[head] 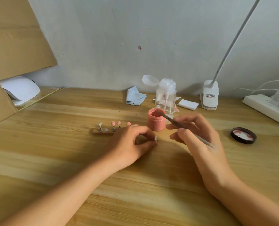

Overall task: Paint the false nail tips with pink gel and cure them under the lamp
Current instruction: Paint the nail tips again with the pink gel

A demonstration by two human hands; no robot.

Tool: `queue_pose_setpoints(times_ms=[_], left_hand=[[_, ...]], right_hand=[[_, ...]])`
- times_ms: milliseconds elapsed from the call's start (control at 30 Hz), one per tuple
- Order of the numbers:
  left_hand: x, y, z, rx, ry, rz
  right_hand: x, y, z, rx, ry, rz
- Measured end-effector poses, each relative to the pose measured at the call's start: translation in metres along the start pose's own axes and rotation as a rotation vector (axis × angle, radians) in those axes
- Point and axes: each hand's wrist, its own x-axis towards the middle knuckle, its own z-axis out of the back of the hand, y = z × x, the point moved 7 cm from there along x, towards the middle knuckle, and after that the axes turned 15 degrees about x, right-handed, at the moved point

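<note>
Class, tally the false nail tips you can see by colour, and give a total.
Pink nail tips: 3, on the stand
Clear nail tips: 2, one on the stand, one pinched in the left hand
Total: 5

A pale grey wall (102, 38) rises behind the light wooden table (54, 152), cardboard (13, 38) at left.
</note>
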Motion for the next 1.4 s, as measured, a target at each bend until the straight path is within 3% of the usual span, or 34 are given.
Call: queue_pose_setpoints(times_ms=[200,567,1267,1400], left_hand=[[-0.003,0.001,-0.002,-0.118,0.023,-0.001],[-0.005,0.005,-0.006,-0.251,0.093,0.103],[-0.004,0.001,-0.002,-0.262,0.079,0.076],[-0.001,0.005,-0.003,-0.251,0.061,0.083]], right_hand=[[-0.002,-0.014,0.001,0.012,-0.024,-0.126],[-0.004,-0.017,0.002,-0.099,-0.052,-0.164],[-0.004,-0.017,0.003,-0.113,-0.045,-0.131],[-0.004,-0.014,-0.002,-0.046,0.039,-0.101]])
